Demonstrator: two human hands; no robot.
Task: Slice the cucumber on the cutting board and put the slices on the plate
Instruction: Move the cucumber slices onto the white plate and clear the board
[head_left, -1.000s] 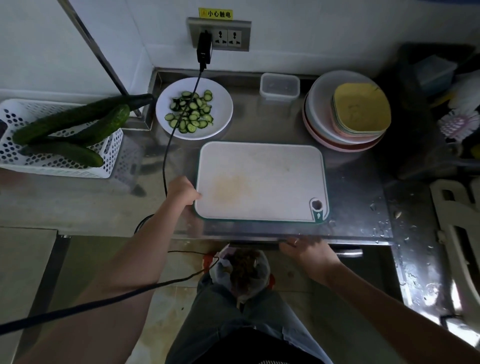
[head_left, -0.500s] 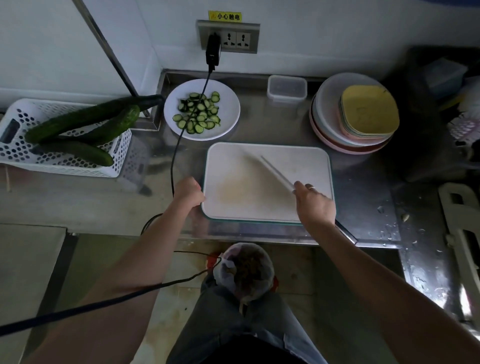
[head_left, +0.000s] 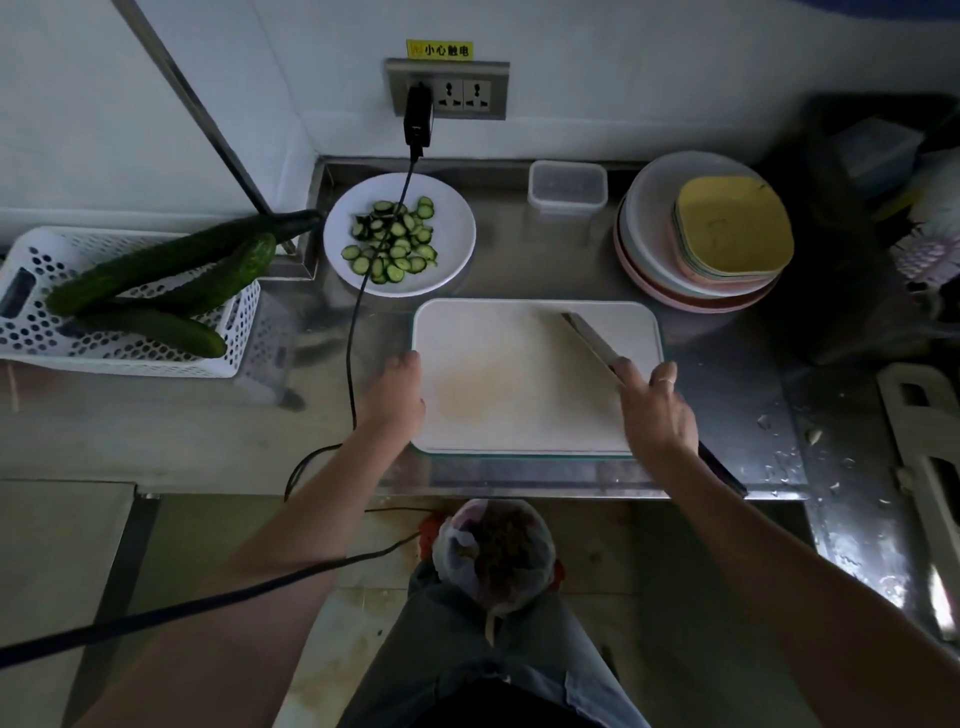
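The white cutting board (head_left: 519, 374) lies bare on the steel counter. Behind its left corner stands a white plate (head_left: 457, 234) holding several cucumber slices (head_left: 395, 244). Three whole cucumbers (head_left: 171, 265) lie across a white perforated basket (head_left: 36, 343) at the left. A knife (head_left: 587, 338) lies slanted on the board's right side, its dark handle sticking out past the counter edge. My right hand (head_left: 657, 410) lies over the knife's middle with fingers spread. My left hand (head_left: 392, 395) rests curled against the board's left edge.
A black cable (head_left: 353, 332) runs from the wall socket (head_left: 447, 88) across the plate and down past my left hand. A clear lidded box (head_left: 567, 186) and a stack of plates and bowls (head_left: 701, 234) stand at the back right. Water drops dot the counter at right.
My right hand came up from below the counter edge with the knife and laid it on the board's right side; its fingers have spread. My left hand stayed at the board's left edge.
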